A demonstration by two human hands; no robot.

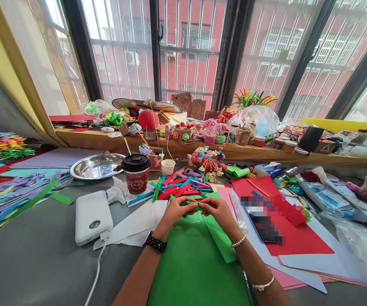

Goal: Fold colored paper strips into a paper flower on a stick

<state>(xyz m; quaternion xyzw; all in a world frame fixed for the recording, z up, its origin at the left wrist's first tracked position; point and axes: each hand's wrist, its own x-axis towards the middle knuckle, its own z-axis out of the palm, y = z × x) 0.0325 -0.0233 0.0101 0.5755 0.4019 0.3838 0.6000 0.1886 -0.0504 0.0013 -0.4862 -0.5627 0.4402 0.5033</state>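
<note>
Both hands meet over the middle of the table, pinching a small piece of folded green paper (203, 195) between thumbs and fingertips. My left hand (179, 210), with a dark watch at the wrist, grips its left side. My right hand (218, 212), with a beaded bracelet, grips the right side. The fingers partly hide the folds. Under the hands lies a large green sheet (191, 267), with a lighter green sheet (222, 240) beneath my right hand. Just beyond is a heap of red and blue folded paper strips (183, 183).
A white power bank (93, 216) with a cable lies left, near a lidded coffee cup (135, 174) and a metal plate (94, 168). Colourful paper strips (33, 193) cover the far left. At right are a phone (263, 223) and red paper (304, 238). Crafts crowd the windowsill (107, 142).
</note>
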